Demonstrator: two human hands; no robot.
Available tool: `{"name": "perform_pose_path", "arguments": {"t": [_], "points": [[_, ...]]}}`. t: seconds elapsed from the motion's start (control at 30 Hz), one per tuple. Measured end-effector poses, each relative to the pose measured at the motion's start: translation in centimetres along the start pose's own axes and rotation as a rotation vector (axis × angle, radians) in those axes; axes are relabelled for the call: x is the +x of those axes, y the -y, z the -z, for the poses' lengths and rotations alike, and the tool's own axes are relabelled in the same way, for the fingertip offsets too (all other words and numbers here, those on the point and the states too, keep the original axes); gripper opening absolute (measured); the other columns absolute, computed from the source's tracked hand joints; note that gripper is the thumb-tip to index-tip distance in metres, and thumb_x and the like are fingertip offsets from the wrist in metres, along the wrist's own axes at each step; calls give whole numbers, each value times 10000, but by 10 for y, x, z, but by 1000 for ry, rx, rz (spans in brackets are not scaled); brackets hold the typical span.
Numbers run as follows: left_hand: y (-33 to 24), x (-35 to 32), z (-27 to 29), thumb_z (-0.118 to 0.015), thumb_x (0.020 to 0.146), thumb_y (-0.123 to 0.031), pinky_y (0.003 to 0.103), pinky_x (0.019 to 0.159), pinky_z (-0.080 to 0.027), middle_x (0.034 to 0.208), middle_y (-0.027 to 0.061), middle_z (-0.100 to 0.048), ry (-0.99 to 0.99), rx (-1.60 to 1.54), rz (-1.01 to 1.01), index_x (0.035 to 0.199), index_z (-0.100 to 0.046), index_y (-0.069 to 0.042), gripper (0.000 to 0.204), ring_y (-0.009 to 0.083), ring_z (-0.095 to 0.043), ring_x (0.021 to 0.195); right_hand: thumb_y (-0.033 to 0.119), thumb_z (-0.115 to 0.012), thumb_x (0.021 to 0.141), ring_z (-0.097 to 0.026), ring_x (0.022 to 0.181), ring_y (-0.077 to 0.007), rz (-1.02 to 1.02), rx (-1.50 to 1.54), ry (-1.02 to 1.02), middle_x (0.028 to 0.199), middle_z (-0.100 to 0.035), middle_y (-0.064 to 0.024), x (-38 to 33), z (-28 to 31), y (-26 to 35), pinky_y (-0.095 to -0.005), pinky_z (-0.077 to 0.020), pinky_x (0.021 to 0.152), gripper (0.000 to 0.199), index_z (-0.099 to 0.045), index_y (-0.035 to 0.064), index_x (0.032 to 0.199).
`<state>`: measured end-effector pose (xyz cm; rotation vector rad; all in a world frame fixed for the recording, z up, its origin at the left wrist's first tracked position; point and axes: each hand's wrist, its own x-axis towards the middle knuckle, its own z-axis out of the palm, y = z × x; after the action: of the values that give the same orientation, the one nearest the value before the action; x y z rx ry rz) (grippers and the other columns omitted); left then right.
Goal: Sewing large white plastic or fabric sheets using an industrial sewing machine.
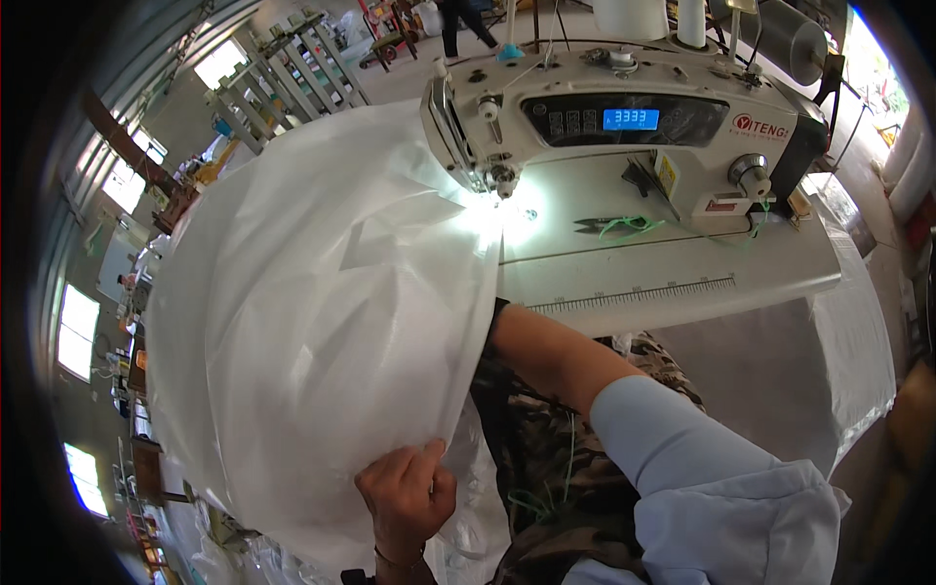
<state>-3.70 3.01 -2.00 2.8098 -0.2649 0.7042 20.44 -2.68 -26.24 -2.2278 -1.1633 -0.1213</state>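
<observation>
A large sheet of thin white woven plastic (322,322) spreads over the left side, its right edge running up to the lit needle area of an industrial sewing machine (624,117). At the sheet's lower right edge, my left hand (408,492) is closed, thumb and fingers pinching the material. My right forearm (556,356) reaches in from the lower right. Its wrist passes behind the sheet's edge, just below the machine bed, and the fingers are hidden there. Bright glare blurs the spot where sheet and needle meet.
On the machine bed (673,278) lie thread snips (624,226) tangled with green thread, and a dark-handled tool (648,180) leans behind them. Thread cones (632,18) stand above. Metal racks (283,88) and a person's legs (466,24) appear far behind.
</observation>
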Motion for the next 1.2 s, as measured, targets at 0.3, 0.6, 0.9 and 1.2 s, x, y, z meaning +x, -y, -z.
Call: {"name": "perform_pose_path", "arguments": {"t": [0.3, 0.6, 0.9, 1.2], "points": [[-3, -21, -16, -603, 646, 16, 367, 482, -413, 653, 74, -558, 13, -6, -4, 886, -707, -22, 264, 248, -547, 525, 188, -640, 786, -608, 1143, -282, 611, -341, 46, 1145, -678, -119, -45, 137, 65, -490, -379, 1074, 294, -701, 77, 1051], [-27, -26, -38, -636, 678, -23, 355, 488, -438, 663, 69, -530, 70, -16, -52, 919, -703, -1, 251, 233, -577, 561, 197, -605, 965, -680, 905, -302, 453, -45, 148, 1100, -642, -75, -7, 238, 9, -422, -563, 769, 227, -592, 55, 1141], [-30, -40, -60, -660, 746, -92, 331, 551, -510, 729, 52, -598, 159, -55, -14, 968, -685, -3, 241, 213, -661, 673, 251, -577, 978, -667, 809, -289, 444, -134, 216, 972, -592, -60, 2, 223, -17, -428, -555, 716, 175, -521, 87, 994], [-41, -34, -101, -623, 711, -25, 384, 505, -457, 644, 83, -523, 186, -215, 2, 771, -600, -38, 65, 270, -587, 576, 457, -632, 916, -613, 1079, -261, 119, -409, -15, 1078, -639, -116, -10, 209, -21, -438, -464, 959, 460, -652, 39, 1107]]}}
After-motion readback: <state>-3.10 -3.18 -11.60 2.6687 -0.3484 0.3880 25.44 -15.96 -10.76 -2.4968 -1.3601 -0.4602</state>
